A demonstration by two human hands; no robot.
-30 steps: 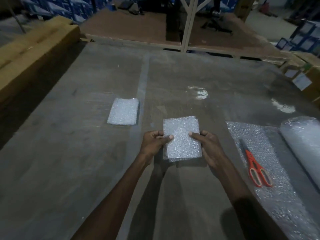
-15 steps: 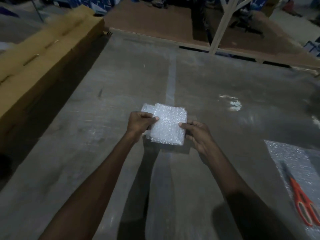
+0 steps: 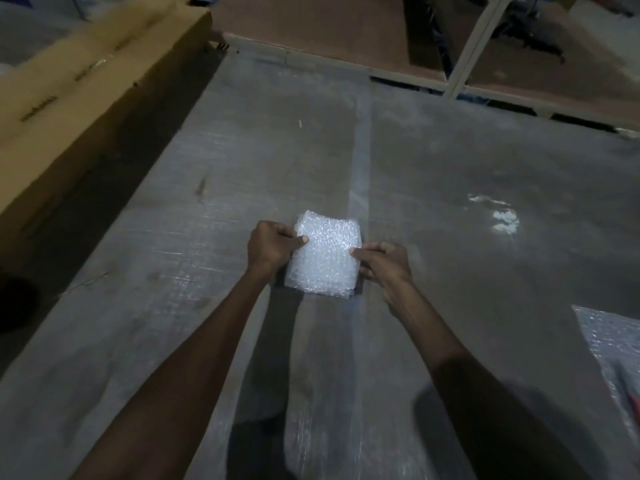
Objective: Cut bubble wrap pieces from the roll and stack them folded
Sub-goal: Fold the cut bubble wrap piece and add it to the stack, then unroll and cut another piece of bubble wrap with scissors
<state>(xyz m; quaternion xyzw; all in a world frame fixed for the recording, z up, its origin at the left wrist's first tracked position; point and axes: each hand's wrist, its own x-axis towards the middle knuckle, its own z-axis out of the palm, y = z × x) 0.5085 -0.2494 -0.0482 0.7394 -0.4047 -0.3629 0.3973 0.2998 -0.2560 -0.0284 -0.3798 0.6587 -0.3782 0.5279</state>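
We have a single head-worn view, wide-angle, facing forward and steeply down onto the grey tabletop (image 3: 450,174). Both forearms enter from the bottom edge at close range. A cardboard box (image 3: 86,84) bounds the upper left.

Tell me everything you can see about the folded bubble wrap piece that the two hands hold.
The folded bubble wrap piece is a small, roughly rectangular pad of clear, whitish plastic with a bubbled, shiny surface. It looks several layers thick; whether another piece lies beneath it cannot be told. It lies nearly flat, low over the grey floor, on a pale stripe. The left hand pinches its left edge and the right hand pinches its right edge, thumbs on top.
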